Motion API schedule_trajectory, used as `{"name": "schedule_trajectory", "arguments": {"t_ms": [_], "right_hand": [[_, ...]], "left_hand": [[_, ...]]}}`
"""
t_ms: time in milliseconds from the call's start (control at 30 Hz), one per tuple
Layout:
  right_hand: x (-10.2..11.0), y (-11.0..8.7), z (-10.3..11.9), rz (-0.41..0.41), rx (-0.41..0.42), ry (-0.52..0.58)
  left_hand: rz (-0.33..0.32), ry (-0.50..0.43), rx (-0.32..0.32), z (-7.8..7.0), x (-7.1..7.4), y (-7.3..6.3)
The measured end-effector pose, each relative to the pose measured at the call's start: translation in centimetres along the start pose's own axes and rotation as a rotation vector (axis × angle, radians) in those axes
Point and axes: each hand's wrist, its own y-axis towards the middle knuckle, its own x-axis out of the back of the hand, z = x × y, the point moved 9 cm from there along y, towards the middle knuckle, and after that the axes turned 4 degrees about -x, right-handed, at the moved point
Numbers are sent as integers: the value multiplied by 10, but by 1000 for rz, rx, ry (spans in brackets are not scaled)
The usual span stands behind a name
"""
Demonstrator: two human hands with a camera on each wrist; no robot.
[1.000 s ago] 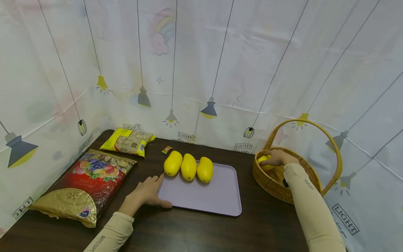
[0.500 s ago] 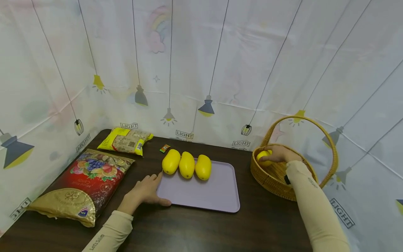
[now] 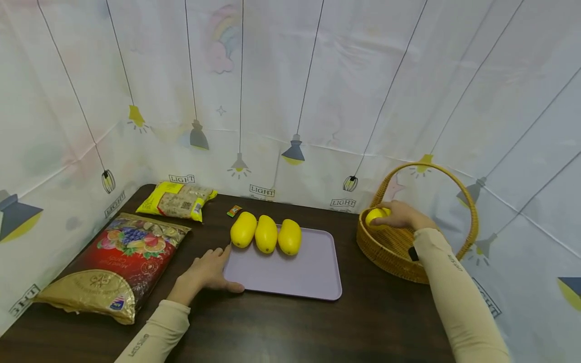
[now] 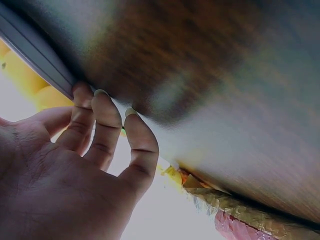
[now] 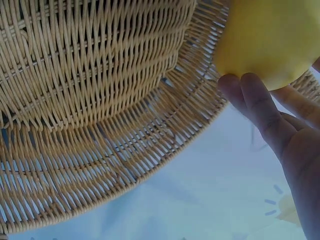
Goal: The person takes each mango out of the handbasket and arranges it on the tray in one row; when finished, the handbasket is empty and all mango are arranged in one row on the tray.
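Observation:
In the head view my right hand [image 3: 400,216] grips a yellow mango [image 3: 375,216] at the left rim of a wicker basket [image 3: 395,264]. The right wrist view shows fingertips pressed against the smooth mango [image 5: 270,40], beside the woven wall. My left hand [image 3: 208,272] spans the near left corner of a lilac tray [image 3: 290,277], fingers along its left side and thumb at the front edge. Three more mangoes lie in a row at the tray's back left, the middle mango [image 3: 266,234] among them. Up close in the left wrist view, the left fingertips [image 4: 102,100] touch the tray's side.
A large red and gold candy bag [image 3: 122,262] lies on the left of the dark table [image 3: 290,333]. Behind it is a yellow packet [image 3: 177,200], with a small wrapped sweet [image 3: 234,210] near the tray. The basket's tall handle [image 3: 472,217] arches up at the right.
My right hand has raised the mango from inside the basket to about rim height. The left hand stays at the tray's corner. The head view has shifted slightly.

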Motion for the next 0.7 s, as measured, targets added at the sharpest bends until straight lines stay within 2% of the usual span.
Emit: {"name": "schedule_trajectory", "arguments": {"t_ms": [333,700], "right_hand": [[13,-16,23,-97,74,56],[11,-28,43,-139,116,142]], "left_hand": [[-5,-1,-13,-2,1,-2],[-2,2,-17,-3,1,-3]]}}
